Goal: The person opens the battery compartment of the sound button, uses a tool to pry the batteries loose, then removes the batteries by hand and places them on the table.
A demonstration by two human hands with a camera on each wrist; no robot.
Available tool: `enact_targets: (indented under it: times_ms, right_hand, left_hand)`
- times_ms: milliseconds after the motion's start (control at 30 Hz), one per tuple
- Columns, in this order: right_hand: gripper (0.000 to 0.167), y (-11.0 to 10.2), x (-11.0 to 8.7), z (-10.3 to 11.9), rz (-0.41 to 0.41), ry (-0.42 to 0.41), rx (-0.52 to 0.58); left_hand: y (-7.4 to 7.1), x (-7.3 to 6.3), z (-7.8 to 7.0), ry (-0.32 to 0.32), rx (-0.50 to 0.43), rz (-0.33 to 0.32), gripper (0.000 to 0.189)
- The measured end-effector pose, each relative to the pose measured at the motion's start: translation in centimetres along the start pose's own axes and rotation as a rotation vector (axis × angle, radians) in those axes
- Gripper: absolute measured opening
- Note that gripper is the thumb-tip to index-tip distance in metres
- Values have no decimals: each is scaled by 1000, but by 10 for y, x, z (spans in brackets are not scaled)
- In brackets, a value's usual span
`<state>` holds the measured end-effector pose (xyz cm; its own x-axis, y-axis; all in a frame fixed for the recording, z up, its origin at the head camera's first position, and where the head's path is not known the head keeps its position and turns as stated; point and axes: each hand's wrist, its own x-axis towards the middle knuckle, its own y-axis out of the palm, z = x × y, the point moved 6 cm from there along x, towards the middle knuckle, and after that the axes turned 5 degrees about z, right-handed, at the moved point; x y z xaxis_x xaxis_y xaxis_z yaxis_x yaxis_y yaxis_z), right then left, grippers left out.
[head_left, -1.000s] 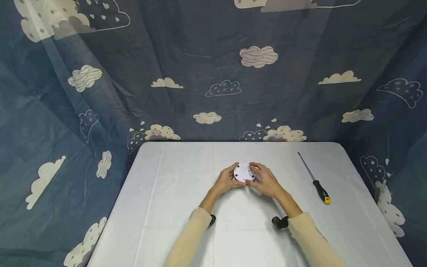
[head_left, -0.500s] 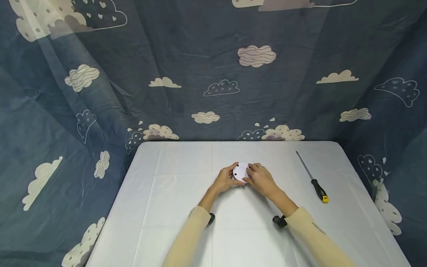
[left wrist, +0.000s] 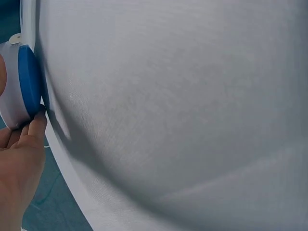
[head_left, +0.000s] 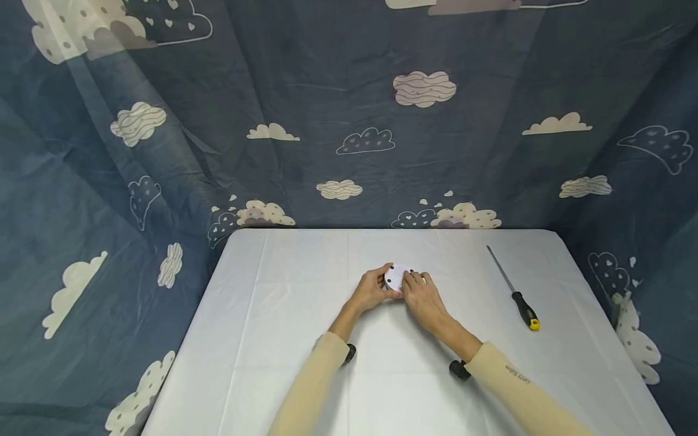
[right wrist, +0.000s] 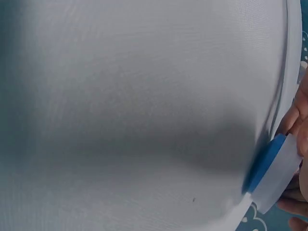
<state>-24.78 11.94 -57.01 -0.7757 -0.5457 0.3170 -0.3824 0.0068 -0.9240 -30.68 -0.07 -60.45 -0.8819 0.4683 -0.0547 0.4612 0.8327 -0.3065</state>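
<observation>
A round white device (head_left: 395,277) with dark round feet and a patch of small holes on its upturned side is between both hands. Its other side is blue and faces the table, as the left wrist view of the device (left wrist: 30,79) shows. My left hand (head_left: 372,289) grips it by the left rim, thumb at the near edge and fingers at the far edge. My right hand (head_left: 424,303) holds it at the right, curled fingers over its upper face and hiding the lower right part. In the right wrist view, fingers surround the white side wall (right wrist: 279,180).
A screwdriver (head_left: 514,290) with a black and yellow handle lies to the right on the white-covered table (head_left: 305,321). Behind and beside the table hangs a dark blue cloth (head_left: 327,91) with cloud prints. Each wrist carries a small black camera (head_left: 460,369).
My right hand has slid from the device's right rim onto its face, turning at the wrist and covering more of it. The left hand keeps its grip; the screwdriver stays put.
</observation>
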Motion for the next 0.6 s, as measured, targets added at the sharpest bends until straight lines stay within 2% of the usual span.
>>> enact_targets:
  times_ms: [200, 400, 500, 600]
  right_hand:
    - [27, 2, -1, -4, -67, -21, 17]
    - [24, 1, -6, -9, -170, -9, 112]
    - [24, 1, -10, -11, -198, 11, 159]
    - [23, 1, -12, -15, -199, 68, 243]
  left_hand:
    - [0, 0, -1, 1, -9, -8, 91]
    - [0, 1, 0, 1, -13, -9, 91]
    - [1, 1, 1, -4, -14, -8, 91]
    - [1, 0, 2, -12, -17, -11, 91]
